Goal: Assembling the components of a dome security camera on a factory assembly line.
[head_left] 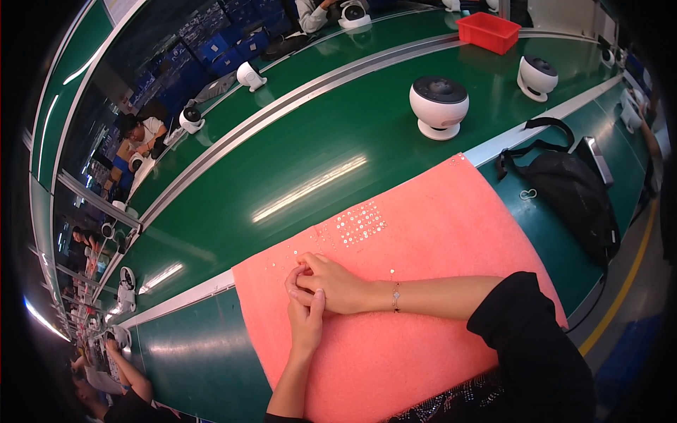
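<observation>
My left hand [306,321] and my right hand [338,287] are clasped over a pink cloth [423,233], their fingers curled into each other. The left thumb lies against the back of the right hand. No object shows between them, though their palms are hidden. A thin bracelet [396,296] circles my right wrist. Just beyond the hands, small shiny round pieces [361,223] lie on the cloth in close rows, with a few scattered toward my fingers.
A white rounded device with a dark top [438,106] stands on the green conveyor belt [310,183], with a similar device [538,76] farther right. Beyond them is a red bin [488,32]. A black bag [568,190] lies at right. Other people work along the line.
</observation>
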Demonstrator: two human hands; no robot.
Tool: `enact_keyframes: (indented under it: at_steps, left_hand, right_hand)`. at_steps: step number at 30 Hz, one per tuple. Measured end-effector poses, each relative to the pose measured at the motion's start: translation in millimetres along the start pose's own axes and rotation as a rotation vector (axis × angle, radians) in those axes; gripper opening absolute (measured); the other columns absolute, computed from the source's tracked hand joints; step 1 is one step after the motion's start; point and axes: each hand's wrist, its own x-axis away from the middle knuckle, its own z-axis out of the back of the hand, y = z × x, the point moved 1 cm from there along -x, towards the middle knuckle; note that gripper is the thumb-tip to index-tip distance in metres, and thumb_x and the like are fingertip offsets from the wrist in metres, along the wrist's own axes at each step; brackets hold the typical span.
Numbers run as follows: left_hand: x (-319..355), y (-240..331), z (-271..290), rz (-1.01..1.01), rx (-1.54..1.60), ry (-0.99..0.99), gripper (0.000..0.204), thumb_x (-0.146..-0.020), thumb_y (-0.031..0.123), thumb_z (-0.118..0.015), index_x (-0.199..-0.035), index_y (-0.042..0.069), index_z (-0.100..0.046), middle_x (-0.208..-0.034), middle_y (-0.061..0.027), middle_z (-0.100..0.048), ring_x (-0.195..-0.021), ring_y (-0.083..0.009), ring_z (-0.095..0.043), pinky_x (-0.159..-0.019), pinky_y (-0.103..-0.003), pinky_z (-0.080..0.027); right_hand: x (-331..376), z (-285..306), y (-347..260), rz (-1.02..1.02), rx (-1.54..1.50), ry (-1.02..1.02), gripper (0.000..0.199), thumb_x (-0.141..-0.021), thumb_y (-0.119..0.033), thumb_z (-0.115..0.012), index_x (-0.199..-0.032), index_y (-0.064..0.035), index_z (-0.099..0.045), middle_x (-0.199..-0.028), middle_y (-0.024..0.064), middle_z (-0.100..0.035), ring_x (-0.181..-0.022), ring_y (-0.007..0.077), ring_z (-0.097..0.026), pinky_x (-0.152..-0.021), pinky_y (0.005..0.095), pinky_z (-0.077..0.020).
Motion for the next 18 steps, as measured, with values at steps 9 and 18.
enact_keyframes:
  at_steps: [9, 18]
  left_hand:
    - [-2.5, -6.0, -3.3, -0.024, -0.018, -0.004, 0.052, -0.086, 0.019, -0.050, -0.130, 0.000, -0.028, -0.123, -0.0193, -0.043, -0.112, -0.0261, -0.046, -0.095, -0.034, -0.035]
    - [-4.0, -3.1, -7.8, 0.001, -0.019, 0.000, 0.052, -0.087, 0.020, -0.050, -0.129, 0.000, -0.028, -0.121, -0.0194, -0.044, -0.111, -0.0262, -0.047, -0.094, -0.034, -0.037]
  right_hand:
    - [2.3, 2.6, 4.6, 0.009, -0.012, 0.007, 0.033, -0.086, -0.031, -0.050, -0.088, -0.0004, -0.062, -0.115, 0.0263, -0.044, -0.103, 0.0395, -0.046, -0.085, 0.0427, -0.0418]
    - [3.1, 6.7, 5.3, -0.004, -0.020, 0.000, 0.033, -0.087, -0.032, -0.049, -0.087, -0.0007, -0.061, -0.116, 0.0258, -0.043, -0.104, 0.0393, -0.045, -0.086, 0.0424, -0.0418]
